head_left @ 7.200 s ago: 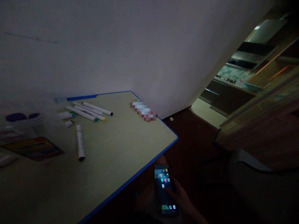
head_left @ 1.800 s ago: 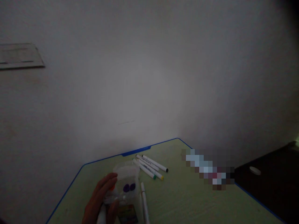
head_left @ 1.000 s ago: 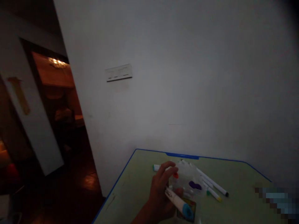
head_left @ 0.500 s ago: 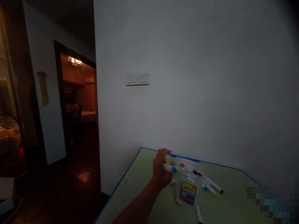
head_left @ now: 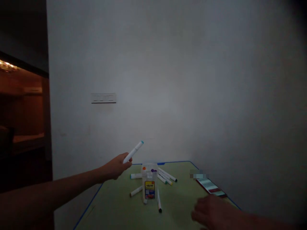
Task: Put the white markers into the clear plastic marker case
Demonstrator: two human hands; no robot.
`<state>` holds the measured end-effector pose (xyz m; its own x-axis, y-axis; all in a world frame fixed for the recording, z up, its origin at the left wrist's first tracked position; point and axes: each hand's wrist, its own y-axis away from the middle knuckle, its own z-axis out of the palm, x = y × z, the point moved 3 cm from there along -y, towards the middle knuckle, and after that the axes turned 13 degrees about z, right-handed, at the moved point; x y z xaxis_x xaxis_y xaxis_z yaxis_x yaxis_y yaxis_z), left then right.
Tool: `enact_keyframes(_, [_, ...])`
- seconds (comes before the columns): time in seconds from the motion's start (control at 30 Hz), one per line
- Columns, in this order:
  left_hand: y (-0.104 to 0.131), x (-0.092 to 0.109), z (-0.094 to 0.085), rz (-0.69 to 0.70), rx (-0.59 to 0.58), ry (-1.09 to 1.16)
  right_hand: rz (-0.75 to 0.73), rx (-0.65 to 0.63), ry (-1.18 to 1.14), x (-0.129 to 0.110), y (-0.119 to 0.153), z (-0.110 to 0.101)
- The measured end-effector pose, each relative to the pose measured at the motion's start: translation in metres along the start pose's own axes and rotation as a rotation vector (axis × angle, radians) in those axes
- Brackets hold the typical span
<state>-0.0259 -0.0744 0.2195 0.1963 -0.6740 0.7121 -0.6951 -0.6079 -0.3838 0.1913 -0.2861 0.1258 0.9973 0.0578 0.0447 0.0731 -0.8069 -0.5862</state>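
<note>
A white marker with a blue-tipped end is gripped in my left hand, tilted up over the table's far left part. My right hand hovers low at the right, blurred, its fingers loosely apart with nothing visible in them. Between the hands stands a clear plastic box with a yellow and blue label; an orange and a purple marker end show at its top. Several white markers lie around the box, among them a black-tipped one in front and a blue-tipped one behind it to the left.
The green table has a blue edge and meets a pale wall. A phone-like object, partly pixelated, lies near the right edge. A switch panel is on the wall. At the left, a doorway shows a lit room.
The view has swung right, and my right hand has come into view. My left hand, still holding the marker, has moved from beside the box to above its left, with the marker pointing up.
</note>
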Motion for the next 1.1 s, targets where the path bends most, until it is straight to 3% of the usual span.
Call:
enact_keyframes(0.03, [-0.001,0.005,0.001,-0.021,-0.047,-0.038,-0.068,-0.068,-0.001,0.005,-0.025,-0.002])
enact_keyframes(0.07, [-0.004,0.009,0.004,0.008,-0.032,-0.063,-0.155,-0.231,0.025,0.006,-0.050,0.001])
enact_keyframes(0.1, [-0.009,0.014,0.009,0.101,0.008,-0.075,-0.135,-0.287,0.025,0.007,-0.074,0.002])
enact_keyframes(0.17, [-0.019,0.017,0.027,0.239,0.074,-0.090,0.037,-0.223,-0.163,0.003,-0.115,0.006])
enact_keyframes(0.23, [-0.026,0.016,0.047,0.341,0.144,-0.095,0.238,-0.071,-0.572,-0.004,-0.142,0.014])
enact_keyframes(0.33, [-0.030,0.011,0.075,0.443,0.153,-0.070,0.340,0.037,-1.117,-0.014,-0.159,0.030])
enact_keyframes(0.43, [-0.030,0.006,0.088,0.578,0.157,-0.066,0.304,0.070,-1.337,-0.016,-0.170,0.036])
enact_keyframes(0.53, [-0.031,-0.008,0.085,0.638,0.241,-0.147,0.317,0.137,-1.459,-0.006,-0.177,0.035])
enact_keyframes(0.63, [-0.030,-0.034,0.075,0.635,0.379,-0.211,0.415,0.288,-1.566,0.012,-0.176,0.039])
enact_keyframes(0.73, [-0.025,-0.063,0.072,0.634,0.481,-0.227,0.499,0.353,-1.573,0.024,-0.172,0.050])
enact_keyframes(0.83, [-0.019,-0.080,0.084,0.654,0.425,-0.260,0.536,0.336,-1.498,0.022,-0.169,0.063])
enact_keyframes(0.97, [-0.013,-0.088,0.103,0.652,0.332,-0.252,0.462,0.189,-1.289,0.003,-0.169,0.072])
enact_keyframes(1.1, [-0.010,-0.093,0.112,0.677,0.344,-0.244,0.266,0.006,-0.831,-0.017,-0.169,0.074])
